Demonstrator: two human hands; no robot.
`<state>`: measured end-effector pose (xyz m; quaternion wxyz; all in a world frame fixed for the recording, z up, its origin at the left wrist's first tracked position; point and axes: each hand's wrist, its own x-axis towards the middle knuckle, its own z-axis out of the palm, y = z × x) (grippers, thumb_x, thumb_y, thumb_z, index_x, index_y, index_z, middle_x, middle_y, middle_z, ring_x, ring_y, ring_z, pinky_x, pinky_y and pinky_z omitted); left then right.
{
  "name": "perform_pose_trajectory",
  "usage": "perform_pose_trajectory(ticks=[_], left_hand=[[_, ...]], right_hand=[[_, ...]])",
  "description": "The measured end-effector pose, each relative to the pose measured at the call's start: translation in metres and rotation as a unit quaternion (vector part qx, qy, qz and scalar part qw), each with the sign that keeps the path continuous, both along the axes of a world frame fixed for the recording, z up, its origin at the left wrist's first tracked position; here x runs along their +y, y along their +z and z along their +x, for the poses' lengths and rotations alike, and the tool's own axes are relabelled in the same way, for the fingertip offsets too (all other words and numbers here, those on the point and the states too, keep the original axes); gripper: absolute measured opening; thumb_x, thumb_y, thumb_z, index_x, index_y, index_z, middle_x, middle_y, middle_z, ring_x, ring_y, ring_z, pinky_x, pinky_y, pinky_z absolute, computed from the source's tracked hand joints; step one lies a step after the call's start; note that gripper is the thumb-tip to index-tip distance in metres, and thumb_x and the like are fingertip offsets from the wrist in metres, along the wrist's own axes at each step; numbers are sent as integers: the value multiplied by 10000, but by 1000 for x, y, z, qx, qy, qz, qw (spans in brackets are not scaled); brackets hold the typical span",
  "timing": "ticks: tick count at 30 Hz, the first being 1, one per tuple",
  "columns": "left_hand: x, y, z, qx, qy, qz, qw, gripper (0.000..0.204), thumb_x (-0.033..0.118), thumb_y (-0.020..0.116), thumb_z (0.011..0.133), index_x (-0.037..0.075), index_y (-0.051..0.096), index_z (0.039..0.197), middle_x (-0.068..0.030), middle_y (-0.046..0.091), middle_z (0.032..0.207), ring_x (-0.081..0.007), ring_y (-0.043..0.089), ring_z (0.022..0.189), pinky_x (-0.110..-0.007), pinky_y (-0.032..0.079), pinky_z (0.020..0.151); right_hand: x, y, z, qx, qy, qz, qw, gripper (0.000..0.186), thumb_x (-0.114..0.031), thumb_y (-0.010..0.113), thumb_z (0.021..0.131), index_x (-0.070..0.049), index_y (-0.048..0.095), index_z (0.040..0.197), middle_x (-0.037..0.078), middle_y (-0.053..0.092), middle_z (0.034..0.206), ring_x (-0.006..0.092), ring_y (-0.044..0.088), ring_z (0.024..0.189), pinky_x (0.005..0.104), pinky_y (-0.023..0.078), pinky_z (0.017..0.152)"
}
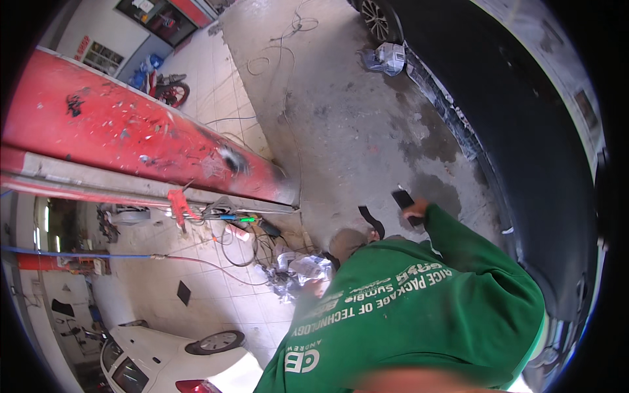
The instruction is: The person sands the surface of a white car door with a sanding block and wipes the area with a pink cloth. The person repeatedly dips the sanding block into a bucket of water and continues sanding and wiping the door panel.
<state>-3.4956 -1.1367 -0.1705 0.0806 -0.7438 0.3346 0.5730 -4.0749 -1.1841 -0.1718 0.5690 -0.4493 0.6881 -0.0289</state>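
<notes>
My green-sleeved right arm reaches forward, and my right hand (414, 210) is closed around a dark, flat, rectangular thing (402, 198) with a small white tip at its far end. It is held above the grey floor, apart from the dark car (504, 124) on my right. My left hand (314, 288) shows only in part beside my torso; its fingers are too small and hidden to read. Crumpled grey and white sheets (296, 270) lie right next to it, and I cannot tell whether it grips them. A black strap-like thing (372, 220) shows just beyond my torso.
A scuffed red post (151, 131) stands at the left, with a red tool (180, 207) hanging near its foot. Hoses and cables (249, 252) tangle below it. A white car (157, 363) stands at lower left. Masking sheets (452, 114) line the dark car's lower edge.
</notes>
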Motion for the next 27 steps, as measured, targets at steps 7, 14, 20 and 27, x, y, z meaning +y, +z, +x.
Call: perform_pose_trajectory(ticks=[7, 14, 20, 27], left_hand=[[-164, -37, -137, 38, 73, 73, 994, 380, 396, 671, 1000, 47, 716, 1145, -95, 748, 974, -229, 730, 885, -384, 576, 721], [-521, -62, -277, 80, -42, -11, 996, 382, 393, 651, 1017, 42, 704, 1160, -90, 734, 969, -215, 722, 836, -385, 578, 650], [-918, 33, -428, 128, -55, -230, 963, 463, 355, 696, 1001, 49, 659, 1347, -64, 745, 1133, -175, 737, 832, -321, 582, 599], [-1194, 43, -562, 169, -81, -333, 924, 412, 333, 676, 1019, 44, 662, 1312, -72, 737, 1068, -161, 705, 757, -333, 571, 572]], right_hand=[[-278, 72, -137, -66, -249, -94, 962, 587, -367, 905, 658, 56, 743, 1031, 114, 723, 822, 198, 697, 666, 387, 554, 571], [-409, 4, -259, 105, -160, 95, 977, 702, -480, 906, 617, 72, 758, 1025, 146, 742, 885, 262, 732, 775, 423, 575, 680], [-518, 0, -322, 58, -266, 205, 940, 651, -529, 891, 632, 38, 778, 932, 127, 743, 861, 246, 718, 715, 398, 573, 648], [-735, -58, -443, 78, -304, 149, 938, 679, -540, 889, 629, 56, 770, 932, 134, 748, 894, 219, 701, 698, 389, 580, 658]])
